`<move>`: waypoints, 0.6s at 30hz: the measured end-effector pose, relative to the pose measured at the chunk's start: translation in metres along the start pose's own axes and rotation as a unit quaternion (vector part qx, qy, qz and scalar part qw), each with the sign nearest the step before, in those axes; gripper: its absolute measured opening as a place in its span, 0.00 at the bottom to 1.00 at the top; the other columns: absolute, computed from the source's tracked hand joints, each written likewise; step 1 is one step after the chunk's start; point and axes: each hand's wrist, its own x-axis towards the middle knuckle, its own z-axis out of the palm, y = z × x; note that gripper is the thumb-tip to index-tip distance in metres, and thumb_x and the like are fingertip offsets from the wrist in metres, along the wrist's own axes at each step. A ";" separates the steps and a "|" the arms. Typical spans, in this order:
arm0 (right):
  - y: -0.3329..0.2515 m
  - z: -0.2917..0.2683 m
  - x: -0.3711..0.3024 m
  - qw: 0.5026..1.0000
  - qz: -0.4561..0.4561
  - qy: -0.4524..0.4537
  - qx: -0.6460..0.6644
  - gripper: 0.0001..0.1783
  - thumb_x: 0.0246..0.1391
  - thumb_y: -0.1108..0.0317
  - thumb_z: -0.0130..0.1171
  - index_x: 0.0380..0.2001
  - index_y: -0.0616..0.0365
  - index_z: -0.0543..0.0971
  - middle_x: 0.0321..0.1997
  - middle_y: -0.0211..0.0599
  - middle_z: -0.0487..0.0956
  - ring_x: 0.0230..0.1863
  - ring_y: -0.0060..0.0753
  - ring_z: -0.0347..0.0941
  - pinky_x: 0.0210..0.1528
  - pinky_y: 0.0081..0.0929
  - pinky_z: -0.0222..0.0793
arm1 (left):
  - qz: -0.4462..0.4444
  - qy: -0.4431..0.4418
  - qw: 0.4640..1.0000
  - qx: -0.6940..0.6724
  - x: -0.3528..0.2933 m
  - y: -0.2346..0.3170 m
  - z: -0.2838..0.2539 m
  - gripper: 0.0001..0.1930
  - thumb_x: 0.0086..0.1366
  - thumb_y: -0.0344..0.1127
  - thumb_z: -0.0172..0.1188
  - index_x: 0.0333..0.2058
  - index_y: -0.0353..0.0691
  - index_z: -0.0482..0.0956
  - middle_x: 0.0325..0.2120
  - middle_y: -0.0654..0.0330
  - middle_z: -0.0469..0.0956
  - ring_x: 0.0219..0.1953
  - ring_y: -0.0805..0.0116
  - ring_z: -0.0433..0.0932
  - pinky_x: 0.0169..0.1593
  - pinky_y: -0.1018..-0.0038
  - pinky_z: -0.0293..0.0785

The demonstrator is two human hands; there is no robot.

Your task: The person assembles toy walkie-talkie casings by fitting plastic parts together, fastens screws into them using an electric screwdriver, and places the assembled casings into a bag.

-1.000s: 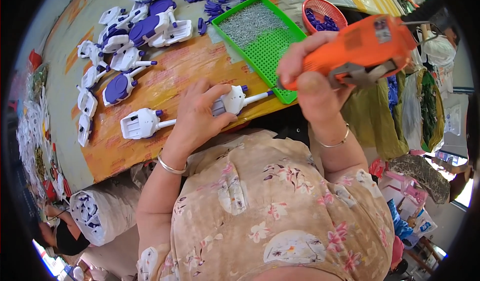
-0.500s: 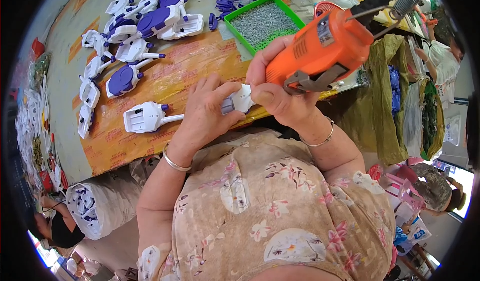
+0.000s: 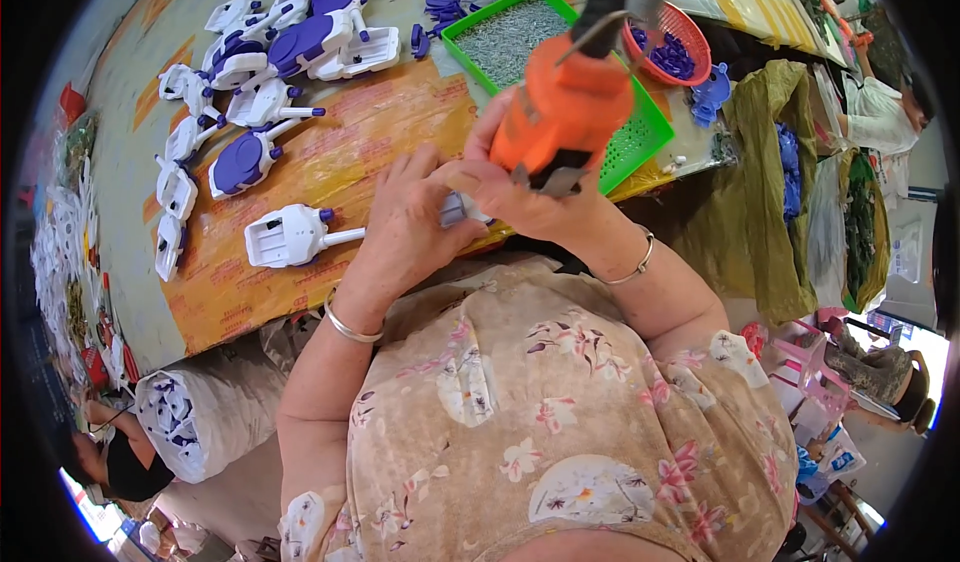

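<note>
My right hand (image 3: 530,199) grips an orange electric screwdriver (image 3: 560,112), its tip hidden behind my fingers. My left hand (image 3: 408,212) is pressed over a grey-white plastic part (image 3: 457,208) at the table's front edge, thumb and fingers closed on it. Left of that hand lies a white plastic toy piece (image 3: 288,236) with a hollow body and purple knobs. Its thin white neck (image 3: 345,236) runs under my left hand; whether it joins the held part is hidden. Both hands are nearly touching.
More white-and-purple toy pieces (image 3: 240,164) are heaped at the left. A green tray (image 3: 655,134) of screws stands behind the screwdriver. Beyond it are a red basket (image 3: 702,62) of purple parts and loose purple parts (image 3: 475,7). A white sack (image 3: 215,412) stands below the table's left edge.
My right hand and the screwdriver have moved left, close against my left hand, and the screwdriver stands more upright. The white end of the held part is now mostly covered.
</note>
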 end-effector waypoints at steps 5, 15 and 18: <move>0.011 0.001 -0.003 0.993 -0.070 0.004 -0.090 0.28 0.39 0.71 0.71 0.44 0.64 0.69 0.36 0.35 0.75 0.34 0.22 0.71 0.37 0.22 0.67 | 0.026 0.003 1.000 0.015 0.000 -0.006 0.004 0.22 0.42 0.31 0.70 0.39 0.45 0.77 0.33 0.57 0.70 0.39 0.53 0.70 0.44 0.60 0.66; -0.044 -0.031 0.001 0.986 -0.111 0.095 -0.079 0.20 0.48 0.71 0.65 0.41 0.64 0.68 0.27 0.34 0.74 0.26 0.23 0.71 0.29 0.22 0.69 | -0.031 -0.023 0.995 0.091 0.003 0.011 -0.011 0.27 0.43 0.38 0.72 0.45 0.44 0.75 0.34 0.55 0.73 0.41 0.52 0.73 0.44 0.60 0.68; -0.044 -0.070 0.000 0.985 -0.087 0.120 -0.087 0.15 0.47 0.76 0.68 0.37 0.60 0.73 0.29 0.26 0.75 0.30 0.16 0.71 0.31 0.17 0.70 | -0.060 0.036 0.986 0.151 0.001 0.008 -0.011 0.28 0.47 0.47 0.70 0.46 0.43 0.74 0.35 0.53 0.75 0.39 0.53 0.75 0.44 0.60 0.68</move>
